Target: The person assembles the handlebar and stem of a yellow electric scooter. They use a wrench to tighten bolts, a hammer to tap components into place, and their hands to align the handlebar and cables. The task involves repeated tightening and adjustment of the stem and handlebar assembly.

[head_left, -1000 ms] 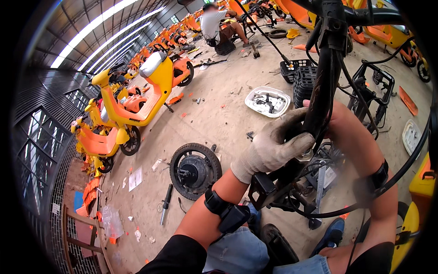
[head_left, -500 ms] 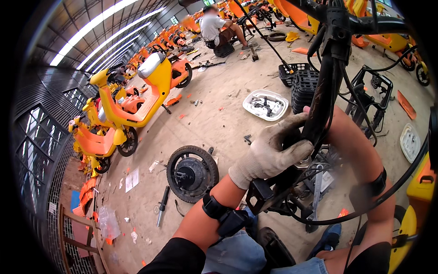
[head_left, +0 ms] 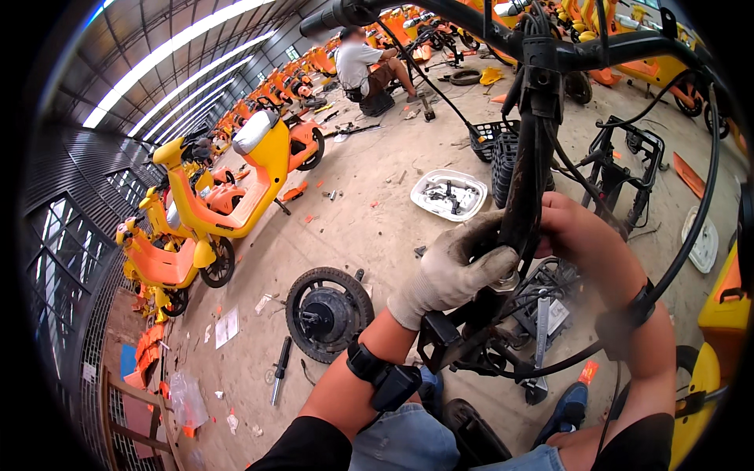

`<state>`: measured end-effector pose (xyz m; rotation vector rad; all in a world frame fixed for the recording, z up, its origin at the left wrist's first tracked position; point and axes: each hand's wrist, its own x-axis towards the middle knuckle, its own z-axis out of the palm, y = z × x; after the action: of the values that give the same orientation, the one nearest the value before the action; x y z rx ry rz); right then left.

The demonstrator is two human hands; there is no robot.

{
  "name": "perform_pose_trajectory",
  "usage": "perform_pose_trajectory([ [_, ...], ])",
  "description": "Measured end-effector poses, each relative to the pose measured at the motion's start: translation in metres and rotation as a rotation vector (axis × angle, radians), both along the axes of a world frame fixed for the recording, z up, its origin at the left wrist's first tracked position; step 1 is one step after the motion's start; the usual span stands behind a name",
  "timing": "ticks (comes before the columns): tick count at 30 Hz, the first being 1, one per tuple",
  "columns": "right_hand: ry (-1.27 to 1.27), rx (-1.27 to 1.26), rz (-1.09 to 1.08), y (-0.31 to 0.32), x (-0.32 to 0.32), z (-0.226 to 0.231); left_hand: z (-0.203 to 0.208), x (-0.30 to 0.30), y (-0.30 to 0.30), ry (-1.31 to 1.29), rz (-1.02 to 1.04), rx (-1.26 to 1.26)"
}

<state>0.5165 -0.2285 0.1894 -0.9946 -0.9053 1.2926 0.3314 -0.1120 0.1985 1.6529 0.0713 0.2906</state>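
Note:
My left hand point(head_left: 459, 267), in a pale work glove, is wrapped around the black steering column point(head_left: 528, 169), thumb across the near side. Bare and close behind the column, my right hand point(head_left: 567, 226) has curled fingers, partly hidden by the tube and cables. Whatever it pinches there cannot be made out. Above both hands, the black handlebar point(head_left: 632, 49) spreads out from the column's top, with loose black cables hanging from it. Just below the glove, a black bracket point(head_left: 441, 334) juts from the frame. A metal wrench point(head_left: 542, 326) stands beyond the column's lower end.
A wheel with a hub motor point(head_left: 328, 314) and a shock absorber point(head_left: 280, 370) lie on the floor to the left. A white tray of small parts point(head_left: 449, 195) sits near black crates point(head_left: 493, 141). Yellow scooters point(head_left: 255, 177) stand farther left; a person point(head_left: 365, 67) sits beyond.
The handlebar and column appear lower, with more of the bar in view. My right hand has shifted down along the column, its fingers now showing on the right side. My left hand keeps its grip.

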Motion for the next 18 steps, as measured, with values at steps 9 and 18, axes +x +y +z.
perform_pose_trajectory([
  [9,-0.044,-0.045,-0.077,0.010,-0.001,-0.007,-0.007,0.003,-0.001,-0.030,0.047,-0.021],
  [18,-0.180,-0.062,-0.124,0.003,-0.004,-0.001,-0.005,0.002,-0.005,0.027,0.143,0.082],
])
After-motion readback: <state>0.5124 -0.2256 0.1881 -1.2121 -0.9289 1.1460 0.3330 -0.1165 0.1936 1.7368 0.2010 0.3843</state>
